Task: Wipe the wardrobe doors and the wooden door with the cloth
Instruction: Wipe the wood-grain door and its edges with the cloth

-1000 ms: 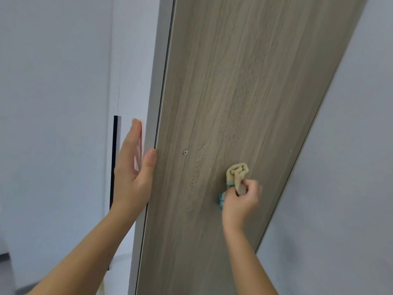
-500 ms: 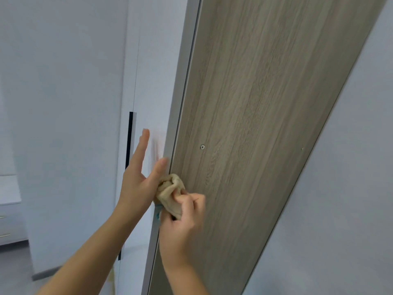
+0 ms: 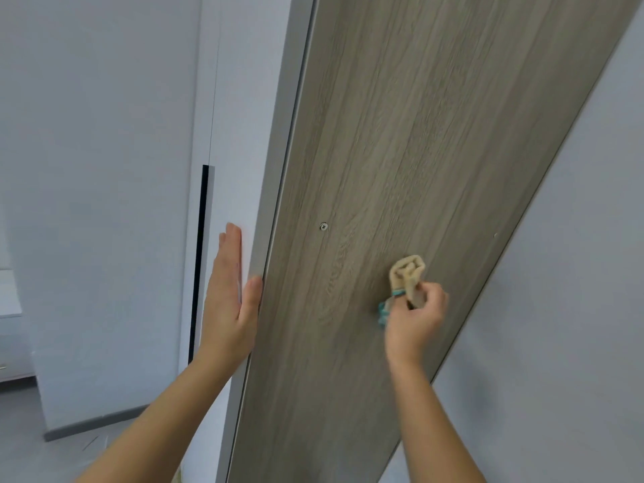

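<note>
Gripping a bunched beige cloth with a teal edge (image 3: 406, 277), the right hand (image 3: 414, 317) presses it against the grey-brown wood-grain door panel (image 3: 400, 151), right of a small silver screw (image 3: 324, 226). The left hand (image 3: 228, 298), fingers straight and together, lies flat on the white wardrobe door (image 3: 240, 134) with its thumb touching the panel's edge, beside a long black vertical handle strip (image 3: 199, 259).

2 slender forearms, bare to the frame's edge, end in left hand (image 3: 228, 305) and right hand (image 3: 414, 322).

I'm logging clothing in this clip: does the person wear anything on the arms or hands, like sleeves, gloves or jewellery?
Nothing visible. The left hand and right hand are ungloved, with no ring or watch in view, and both forearms are bare down to the frame edge; no sleeve shows.
</note>
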`<action>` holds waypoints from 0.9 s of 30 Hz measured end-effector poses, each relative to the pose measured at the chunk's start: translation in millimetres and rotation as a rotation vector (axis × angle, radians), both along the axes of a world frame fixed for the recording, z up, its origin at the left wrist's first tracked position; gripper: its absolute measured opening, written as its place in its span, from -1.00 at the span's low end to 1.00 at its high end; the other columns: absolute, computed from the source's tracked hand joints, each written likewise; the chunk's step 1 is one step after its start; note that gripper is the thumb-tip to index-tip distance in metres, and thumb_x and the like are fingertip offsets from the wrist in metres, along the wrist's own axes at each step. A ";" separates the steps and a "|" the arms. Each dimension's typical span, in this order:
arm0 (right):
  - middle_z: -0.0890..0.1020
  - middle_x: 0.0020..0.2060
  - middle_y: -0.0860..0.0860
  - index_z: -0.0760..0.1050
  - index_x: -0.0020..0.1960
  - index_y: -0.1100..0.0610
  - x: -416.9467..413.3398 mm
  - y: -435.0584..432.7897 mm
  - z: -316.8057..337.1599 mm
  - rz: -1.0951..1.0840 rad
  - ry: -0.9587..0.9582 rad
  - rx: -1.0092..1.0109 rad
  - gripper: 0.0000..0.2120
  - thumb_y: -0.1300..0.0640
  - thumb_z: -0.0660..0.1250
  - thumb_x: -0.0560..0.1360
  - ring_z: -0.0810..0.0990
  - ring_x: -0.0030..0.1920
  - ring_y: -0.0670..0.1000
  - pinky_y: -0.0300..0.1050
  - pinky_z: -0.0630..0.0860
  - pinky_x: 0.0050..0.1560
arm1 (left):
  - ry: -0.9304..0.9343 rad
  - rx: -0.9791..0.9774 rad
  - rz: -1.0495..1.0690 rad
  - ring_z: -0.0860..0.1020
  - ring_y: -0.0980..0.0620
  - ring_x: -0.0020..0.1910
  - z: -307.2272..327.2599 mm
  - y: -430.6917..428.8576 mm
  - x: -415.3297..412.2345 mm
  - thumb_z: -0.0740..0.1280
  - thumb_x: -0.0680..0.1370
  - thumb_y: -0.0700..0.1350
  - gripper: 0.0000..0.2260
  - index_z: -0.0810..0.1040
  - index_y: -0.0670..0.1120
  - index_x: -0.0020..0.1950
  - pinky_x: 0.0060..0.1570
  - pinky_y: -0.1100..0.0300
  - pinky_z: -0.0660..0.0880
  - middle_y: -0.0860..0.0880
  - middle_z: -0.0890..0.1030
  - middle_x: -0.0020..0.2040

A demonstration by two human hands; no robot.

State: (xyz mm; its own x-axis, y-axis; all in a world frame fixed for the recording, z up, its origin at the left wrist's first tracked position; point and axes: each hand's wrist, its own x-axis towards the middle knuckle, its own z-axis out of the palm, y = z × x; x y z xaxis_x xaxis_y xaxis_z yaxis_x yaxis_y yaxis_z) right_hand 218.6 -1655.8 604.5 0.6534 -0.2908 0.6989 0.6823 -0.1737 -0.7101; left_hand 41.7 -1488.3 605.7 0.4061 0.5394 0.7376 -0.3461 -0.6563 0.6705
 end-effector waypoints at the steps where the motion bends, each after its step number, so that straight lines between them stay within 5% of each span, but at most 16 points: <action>1: 0.48 -0.13 0.17 0.45 -0.14 0.27 19.1 -10.2 2.3 -0.039 0.056 0.004 -0.78 0.52 0.32 0.31 0.44 -0.15 0.03 -0.15 0.37 -0.12 | -0.004 0.009 0.019 0.03 0.11 0.57 -1.4 0.4 2.2 -0.01 0.63 0.13 -0.46 -0.04 0.07 0.59 0.54 -0.06 0.07 0.08 0.06 0.60; 4: 0.52 -0.09 0.25 0.42 -0.13 0.22 70.0 -37.3 8.3 -0.143 0.179 -0.001 -0.83 0.43 0.29 0.37 0.45 -0.15 0.07 0.06 0.45 -0.10 | -0.025 0.017 0.049 0.05 0.13 0.57 -4.0 0.0 5.1 -0.04 0.63 0.23 -0.42 -0.01 0.03 0.59 0.52 0.08 0.07 0.08 0.07 0.60; 11: 0.56 -0.05 0.17 0.38 -0.09 0.11 143.0 -79.7 30.1 -0.279 0.410 -0.012 -0.85 0.32 0.27 0.45 0.52 -0.11 0.15 0.01 0.42 -0.13 | -0.022 0.037 0.091 0.10 0.14 0.56 -4.1 -0.6 6.2 -0.07 0.62 0.29 -0.35 0.03 -0.07 0.60 0.49 0.13 0.11 0.05 0.12 0.59; 14: 0.48 -0.12 0.06 0.27 -0.24 0.01 163.0 -92.1 37.6 -0.264 0.507 0.058 -0.72 0.36 0.23 0.44 0.43 -0.15 0.03 -0.09 0.41 -0.14 | -0.023 0.037 0.106 0.12 0.12 0.55 -5.6 -1.0 7.0 -0.08 0.62 0.29 -0.34 0.05 -0.07 0.60 0.48 0.10 0.13 0.05 0.14 0.59; 21: 0.43 -0.22 -0.02 0.21 -0.32 -0.02 162.1 -89.0 32.5 -0.258 0.518 0.102 -0.68 0.37 0.18 0.36 0.36 -0.19 0.01 -0.12 0.35 -0.18 | -0.028 0.044 0.120 0.12 0.11 0.56 -6.4 -0.6 7.8 -0.08 0.63 0.28 -0.35 0.06 -0.08 0.60 0.49 0.08 0.13 0.05 0.15 0.59; 27: 0.51 -0.17 0.03 0.39 -0.11 0.09 128.2 -78.3 11.1 -0.257 0.464 0.029 -0.83 0.33 0.29 0.42 0.49 -0.17 0.06 -0.08 0.41 -0.20 | -0.022 0.039 0.128 0.12 0.15 0.55 -5.4 -1.4 7.2 -0.09 0.62 0.30 -0.34 0.07 -0.08 0.60 0.49 0.21 0.11 0.06 0.15 0.58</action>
State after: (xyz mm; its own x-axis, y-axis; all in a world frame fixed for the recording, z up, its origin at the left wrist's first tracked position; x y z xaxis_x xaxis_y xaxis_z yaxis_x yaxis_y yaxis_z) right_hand 346.7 -1734.1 615.6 0.7972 -0.4973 0.3423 0.2331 -0.2695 -0.9344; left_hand 48.9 -1489.8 600.3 0.3192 0.5567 0.7670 -0.2720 -0.7214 0.6368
